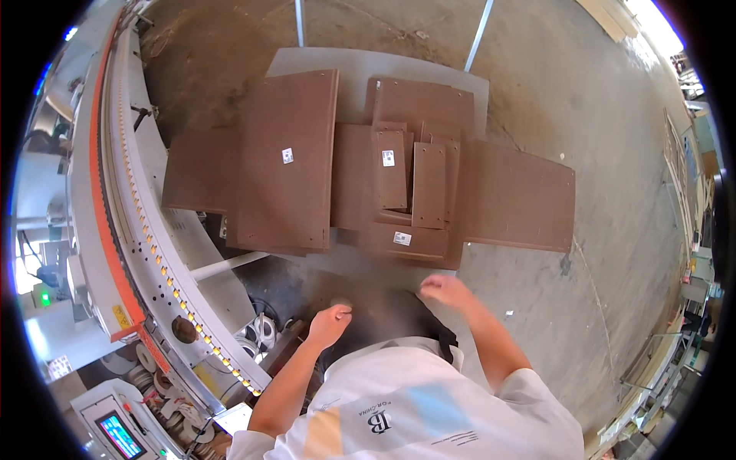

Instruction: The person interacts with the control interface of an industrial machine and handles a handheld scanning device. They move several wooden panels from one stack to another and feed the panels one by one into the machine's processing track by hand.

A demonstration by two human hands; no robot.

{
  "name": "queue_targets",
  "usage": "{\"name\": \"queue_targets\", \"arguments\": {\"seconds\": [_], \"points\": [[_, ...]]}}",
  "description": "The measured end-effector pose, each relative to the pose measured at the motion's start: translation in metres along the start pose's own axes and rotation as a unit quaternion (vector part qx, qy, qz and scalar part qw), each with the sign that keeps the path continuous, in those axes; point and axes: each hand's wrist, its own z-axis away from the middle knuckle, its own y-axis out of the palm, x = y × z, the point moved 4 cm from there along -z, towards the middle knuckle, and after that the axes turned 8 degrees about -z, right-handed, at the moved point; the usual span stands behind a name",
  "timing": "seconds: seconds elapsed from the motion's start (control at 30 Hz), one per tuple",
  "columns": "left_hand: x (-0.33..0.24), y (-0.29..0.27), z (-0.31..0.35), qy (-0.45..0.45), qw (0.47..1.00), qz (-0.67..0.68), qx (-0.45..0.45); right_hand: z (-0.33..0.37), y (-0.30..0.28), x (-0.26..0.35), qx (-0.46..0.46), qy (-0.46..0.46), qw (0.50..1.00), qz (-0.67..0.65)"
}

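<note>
Lower centre: white shirt fills the frame's bottom edge, both bare forearms rising from it; left hand [331,322] curled shut, right hand [441,290] curled likewise; between them a blurred brown board [376,307], motion-smeared, edges hard to make out; cannot tell whether either hand actually clamps it or only rests at its edge.

Lower left: rolls of edge tape [259,333] partly hidden under the machine, count unclear; control screen [119,435] cut off by the rim.

Left side: long edge-banding machine [130,222] with orange strip, curving up the frame.

Centre, beyond the hands: stack of brown panels [368,176] on a grey platform [353,65], overlapping so lower ones are mostly hidden; about ten visible edges; three carry small white labels; largest single panel [287,161] upper left of the stack.

Far: bare concrete floor [583,92].
</note>
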Motion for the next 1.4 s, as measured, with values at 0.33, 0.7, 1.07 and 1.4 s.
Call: {"name": "queue_targets", "arguments": {"seconds": [0.33,0.7,1.07,1.4], "points": [[0.057,0.13,-0.19,-0.185,0.958,0.201,0.089,-0.143,-0.094,-0.123,-0.296,0.19,0.933,-0.072],[0.056,0.139,-0.295,-0.131,0.97,0.174,-0.105,-0.179,-0.079,-0.158,-0.331,0.036,0.929,-0.159],[0.058,0.085,-0.292,-0.156,0.952,0.257,-0.049,-0.137,0.038,-0.19,-0.323,0.205,0.793,-0.474],[0.06,0.092,-0.292,-0.148,0.958,0.234,-0.071,-0.125,0.042,-0.179,-0.31,0.296,0.749,-0.505]]}}
